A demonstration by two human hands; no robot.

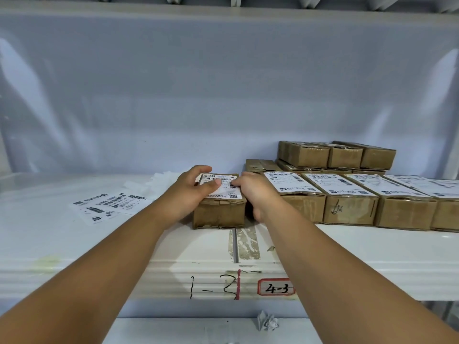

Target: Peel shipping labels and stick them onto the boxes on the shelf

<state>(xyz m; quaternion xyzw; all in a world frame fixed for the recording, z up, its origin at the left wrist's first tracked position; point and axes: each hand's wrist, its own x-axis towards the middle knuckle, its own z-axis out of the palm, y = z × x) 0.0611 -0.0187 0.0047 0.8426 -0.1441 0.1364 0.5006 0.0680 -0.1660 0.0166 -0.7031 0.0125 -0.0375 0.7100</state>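
Note:
A small brown cardboard box point(219, 213) stands on the white shelf point(74, 244) in the middle, with a white shipping label point(227, 188) lying on its top. My left hand point(190, 192) wraps the box's left side, thumb pressing on the label. My right hand point(253, 189) lies on the box's right edge, fingers pressing the label down. To the right, a row of boxes point(350, 204) carries labels on their tops. Loose label sheets point(109, 203) lie on the shelf at the left.
Behind the row, more brown boxes point(335, 155) are stacked against the pale plastic back sheet. Peeled backing paper point(161, 178) lies behind my left hand. A crumpled paper ball point(267, 321) sits on the lower shelf. The shelf front bears a "4-3" tag point(276, 287).

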